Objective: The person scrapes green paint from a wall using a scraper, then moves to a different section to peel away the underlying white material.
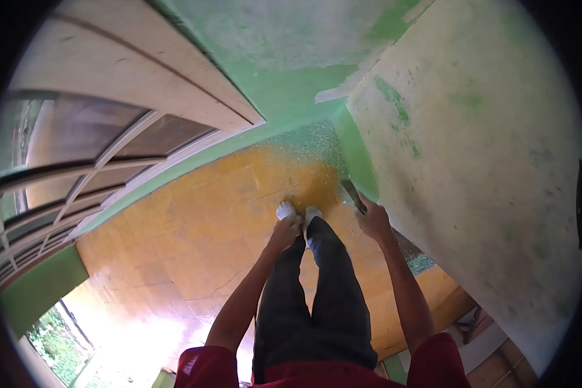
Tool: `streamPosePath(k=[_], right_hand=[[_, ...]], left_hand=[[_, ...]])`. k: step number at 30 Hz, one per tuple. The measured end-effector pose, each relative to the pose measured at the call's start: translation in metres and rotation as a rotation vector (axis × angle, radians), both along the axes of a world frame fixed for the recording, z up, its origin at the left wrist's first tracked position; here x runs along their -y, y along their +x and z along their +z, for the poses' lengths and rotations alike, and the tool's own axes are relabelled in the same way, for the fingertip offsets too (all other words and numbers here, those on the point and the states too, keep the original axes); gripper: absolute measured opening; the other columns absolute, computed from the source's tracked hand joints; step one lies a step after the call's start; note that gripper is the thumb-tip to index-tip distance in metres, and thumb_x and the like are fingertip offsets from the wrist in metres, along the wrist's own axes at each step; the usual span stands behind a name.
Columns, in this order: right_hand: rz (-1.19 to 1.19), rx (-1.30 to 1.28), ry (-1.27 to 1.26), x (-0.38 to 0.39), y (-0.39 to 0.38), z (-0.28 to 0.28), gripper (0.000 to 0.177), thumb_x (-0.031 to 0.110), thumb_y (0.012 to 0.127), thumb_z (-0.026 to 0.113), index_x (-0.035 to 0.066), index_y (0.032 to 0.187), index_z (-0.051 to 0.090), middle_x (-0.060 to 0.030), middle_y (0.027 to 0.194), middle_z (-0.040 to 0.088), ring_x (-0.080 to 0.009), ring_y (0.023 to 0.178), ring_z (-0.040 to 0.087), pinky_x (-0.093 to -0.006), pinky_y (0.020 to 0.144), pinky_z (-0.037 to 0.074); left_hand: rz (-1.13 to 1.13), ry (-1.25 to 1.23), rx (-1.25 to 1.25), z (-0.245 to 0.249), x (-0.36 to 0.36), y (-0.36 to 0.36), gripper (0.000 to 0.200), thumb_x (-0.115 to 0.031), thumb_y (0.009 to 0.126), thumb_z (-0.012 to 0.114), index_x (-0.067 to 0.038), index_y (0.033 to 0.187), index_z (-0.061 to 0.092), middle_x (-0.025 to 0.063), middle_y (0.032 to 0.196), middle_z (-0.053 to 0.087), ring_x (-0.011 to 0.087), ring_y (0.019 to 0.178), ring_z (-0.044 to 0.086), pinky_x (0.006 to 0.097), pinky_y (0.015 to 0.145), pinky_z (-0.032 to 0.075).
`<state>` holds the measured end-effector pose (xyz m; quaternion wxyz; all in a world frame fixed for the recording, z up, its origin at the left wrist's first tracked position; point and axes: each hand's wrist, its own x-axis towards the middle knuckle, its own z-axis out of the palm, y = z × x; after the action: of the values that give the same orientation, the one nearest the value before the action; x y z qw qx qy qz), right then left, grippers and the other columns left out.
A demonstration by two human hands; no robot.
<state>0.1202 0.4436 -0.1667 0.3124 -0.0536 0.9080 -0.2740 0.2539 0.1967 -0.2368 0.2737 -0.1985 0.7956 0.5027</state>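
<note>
My right hand (374, 221) is wrapped round the handle of a scraper (352, 193), its flat blade pointing up and left toward the corner at the foot of the wall. My left hand (289, 231) is closed, held in front of my dark trousers (339, 284) and just below one white sock (286, 209) in this view; the inside of its fingers is hidden. Beside the scraper rises a wall (462, 136) of patchy, pale scraped surface with green remnants. Green paint flakes (313, 143) lie scattered over the floor in the corner.
Orange floor tiles (194, 233) spread around my feet. At the left stands a cream-framed door or window unit with glass panes (77, 139). Ahead is another green wall (291, 84), partly scraped. More flakes (420, 263) lie along the right wall, and bright light enters at lower left.
</note>
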Motion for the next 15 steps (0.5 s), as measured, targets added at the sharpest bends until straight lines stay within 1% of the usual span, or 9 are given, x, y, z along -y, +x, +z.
streamPosePath(k=[2, 4, 6, 7, 9, 10, 12, 13, 15], right_hand=[[-0.037, -0.006, 0.031, 0.033, -0.035, -0.008, 0.056, 0.023, 0.082, 0.059, 0.004, 0.134, 0.053, -0.0295, 0.101, 0.064, -0.0427, 0.099, 0.062, -0.0451, 0.087, 0.05], [-0.059, -0.016, 0.06, 0.06, -0.072, -0.014, 0.055, 0.024, 0.082, 0.059, 0.004, 0.133, 0.053, -0.0302, 0.099, 0.065, -0.043, 0.098, 0.063, -0.0456, 0.088, 0.05], [-0.143, -0.102, -0.006, 0.077, -0.102, -0.028, 0.056, 0.024, 0.083, 0.059, 0.003, 0.134, 0.052, -0.0304, 0.102, 0.064, -0.0453, 0.097, 0.062, -0.047, 0.089, 0.049], [-0.142, -0.088, -0.004, 0.08, -0.114, -0.047, 0.056, 0.024, 0.083, 0.059, 0.003, 0.134, 0.052, -0.0304, 0.102, 0.064, -0.0453, 0.097, 0.062, -0.047, 0.089, 0.049], [-0.163, -0.263, -0.06, 0.088, -0.139, -0.084, 0.055, 0.02, 0.083, 0.058, 0.001, 0.134, 0.051, -0.0255, 0.093, 0.068, -0.0393, 0.083, 0.068, -0.0441, 0.077, 0.055], [-0.155, -0.233, -0.055, 0.092, -0.144, -0.093, 0.055, 0.02, 0.083, 0.058, 0.001, 0.134, 0.051, -0.0255, 0.093, 0.068, -0.0393, 0.083, 0.068, -0.0441, 0.077, 0.055], [-0.477, 0.17, -0.396, 0.105, -0.173, -0.089, 0.046, 0.016, 0.086, 0.059, 0.001, 0.13, 0.056, -0.0143, 0.082, 0.068, -0.0219, 0.068, 0.067, -0.0334, 0.064, 0.055], [-0.469, 0.18, -0.394, 0.11, -0.182, -0.093, 0.046, 0.016, 0.086, 0.059, 0.001, 0.13, 0.056, -0.0143, 0.082, 0.068, -0.0219, 0.068, 0.067, -0.0334, 0.064, 0.055], [-0.465, 0.141, -0.391, 0.115, -0.192, -0.107, 0.036, 0.008, 0.085, 0.06, -0.001, 0.119, 0.06, -0.0053, 0.074, 0.062, -0.0095, 0.061, 0.059, -0.0248, 0.052, 0.049]], left_hand=[[0.109, 0.278, 0.303, 0.011, -0.012, -0.067, 0.036, -0.029, 0.1, 0.045, 0.001, 0.094, 0.064, 0.0164, 0.092, 0.068, 0.0222, 0.076, 0.067, 0.0335, 0.067, 0.052], [0.335, 0.61, 0.234, -0.023, -0.025, -0.106, 0.045, -0.037, 0.103, 0.039, 0.002, 0.112, 0.06, 0.0148, 0.092, 0.067, 0.0204, 0.072, 0.067, 0.0317, 0.065, 0.054], [0.485, 0.739, 0.17, -0.028, -0.033, -0.155, 0.045, -0.036, 0.103, 0.041, 0.0, 0.128, 0.05, 0.0135, 0.097, 0.066, 0.0215, 0.079, 0.067, 0.0343, 0.069, 0.056], [0.525, 0.776, 0.124, -0.033, -0.033, -0.177, 0.045, -0.036, 0.103, 0.042, 0.0, 0.13, 0.048, 0.0138, 0.102, 0.064, 0.0212, 0.081, 0.066, 0.0336, 0.07, 0.055], [0.581, 0.806, 0.008, -0.055, -0.029, -0.224, 0.046, -0.036, 0.102, 0.043, -0.001, 0.131, 0.047, 0.014, 0.109, 0.062, 0.0205, 0.083, 0.065, 0.0327, 0.071, 0.054], [0.602, 0.801, -0.036, -0.069, -0.029, -0.237, 0.046, -0.036, 0.102, 0.043, -0.001, 0.131, 0.047, 0.014, 0.111, 0.061, 0.0202, 0.083, 0.064, 0.0324, 0.071, 0.054], [0.694, 0.815, -0.081, -0.076, -0.032, -0.273, 0.043, -0.036, 0.101, 0.045, -0.001, 0.126, 0.049, 0.0145, 0.106, 0.062, 0.0183, 0.08, 0.062, 0.0307, 0.067, 0.052], [0.707, 0.811, -0.078, -0.087, -0.028, -0.286, 0.043, -0.036, 0.101, 0.045, -0.001, 0.126, 0.049, 0.0145, 0.106, 0.062, 0.0183, 0.08, 0.062, 0.0307, 0.067, 0.052], [0.525, 0.879, -0.078, -0.112, -0.019, -0.306, 0.04, -0.034, 0.102, 0.044, 0.001, 0.122, 0.048, 0.0168, 0.103, 0.062, 0.0206, 0.083, 0.063, 0.0294, 0.065, 0.051]])
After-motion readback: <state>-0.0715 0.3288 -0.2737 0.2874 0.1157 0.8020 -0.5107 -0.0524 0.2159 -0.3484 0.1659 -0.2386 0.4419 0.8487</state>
